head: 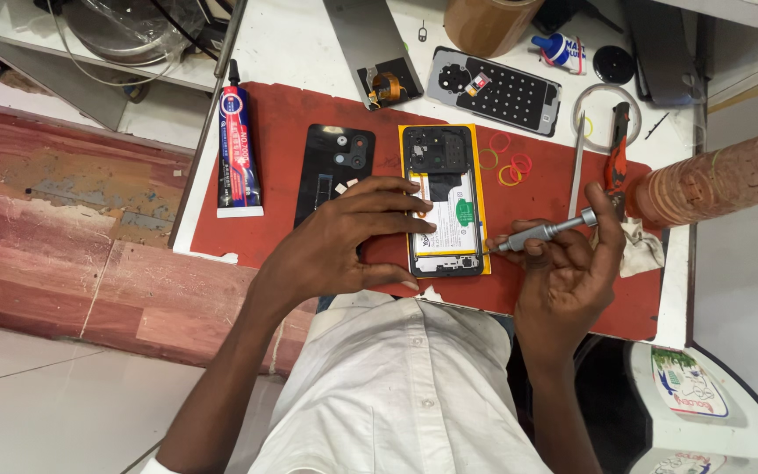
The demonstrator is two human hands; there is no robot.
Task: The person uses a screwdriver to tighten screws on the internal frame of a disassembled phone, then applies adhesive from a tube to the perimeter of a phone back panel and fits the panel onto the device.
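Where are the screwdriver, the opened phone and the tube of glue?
screwdriver [544, 232]: head view, on its silver shaft, held in the right hand.
opened phone [446, 211]: head view, on its white battery, beside the left hand's fingers.
tube of glue [239, 154]: head view, on the tube's middle.

A white worktable [309, 53] fills the upper middle of the view, with a red mat [291, 114] spread across it. At nine o'clock a reddish, worn wooden surface [63, 228] runs beside the table, and pale floor tiles [54, 404] lie at seven o'clock. At eleven o'clock a white shelf [37, 39] sits under even, bright light.
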